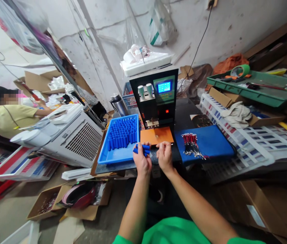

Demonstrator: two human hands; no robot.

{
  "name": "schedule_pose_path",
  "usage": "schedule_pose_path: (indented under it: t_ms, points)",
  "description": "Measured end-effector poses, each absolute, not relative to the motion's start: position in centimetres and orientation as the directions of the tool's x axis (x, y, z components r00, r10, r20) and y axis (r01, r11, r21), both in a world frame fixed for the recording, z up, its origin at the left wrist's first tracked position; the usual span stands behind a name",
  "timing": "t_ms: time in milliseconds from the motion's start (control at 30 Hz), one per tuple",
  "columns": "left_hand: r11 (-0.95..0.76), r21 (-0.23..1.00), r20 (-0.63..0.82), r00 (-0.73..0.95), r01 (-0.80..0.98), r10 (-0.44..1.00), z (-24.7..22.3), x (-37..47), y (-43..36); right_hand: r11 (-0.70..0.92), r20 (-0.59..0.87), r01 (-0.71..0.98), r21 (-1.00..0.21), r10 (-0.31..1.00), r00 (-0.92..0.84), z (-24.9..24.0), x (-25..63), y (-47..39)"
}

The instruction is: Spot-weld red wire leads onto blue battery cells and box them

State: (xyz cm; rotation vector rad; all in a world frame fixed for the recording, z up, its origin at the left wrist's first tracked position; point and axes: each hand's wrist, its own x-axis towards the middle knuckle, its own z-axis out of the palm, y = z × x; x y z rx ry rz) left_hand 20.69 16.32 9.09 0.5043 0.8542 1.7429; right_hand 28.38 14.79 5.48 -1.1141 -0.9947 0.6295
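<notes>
My left hand (142, 160) is closed around a few blue cylindrical battery cells (145, 147), whose ends point right. My right hand (165, 155) is beside it, fingers pinched together; a tiny pale tip shows at its right edge, but what it grips is too small to name. Both hands are at the near edge of an orange plate (156, 135) under a black bench machine (156, 101) with a lit screen. Left of them, a blue tray (118, 156) holds many upright blue cells (123, 134). To the right, a bundle of red and black wire leads (190, 144) lies on a blue pad (214, 144).
A metal flask (119, 105) stands behind the tray. White plastic crates (245, 145) and a green tray (257, 89) with tools are at the right. Farther left, a person (11, 115) sits beyond a white air cooler (82, 135). Open cartons (82, 211) lie on the floor.
</notes>
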Motion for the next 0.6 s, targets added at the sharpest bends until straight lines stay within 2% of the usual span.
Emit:
schedule_pose_path:
  t_ms: [233,433,600]
  points:
    - [-0.242,0.872,0.031,-0.445,-0.425,0.895,10.3,18.2,22.3,0.336,0.275,-0.054,-0.94,0.842,0.464,4.6,31.1,13.7]
    - [-0.24,0.949,0.124,-0.458,-0.205,0.88,9.4,19.4,28.2,0.32,0.248,-0.089,-0.943,0.856,0.453,3.8,32.0,13.1]
    - [-0.218,0.974,0.224,-0.401,0.061,0.888,8.5,20.5,31.5,0.294,0.211,-0.128,-0.947,0.873,0.439,3.3,32.7,12.7]
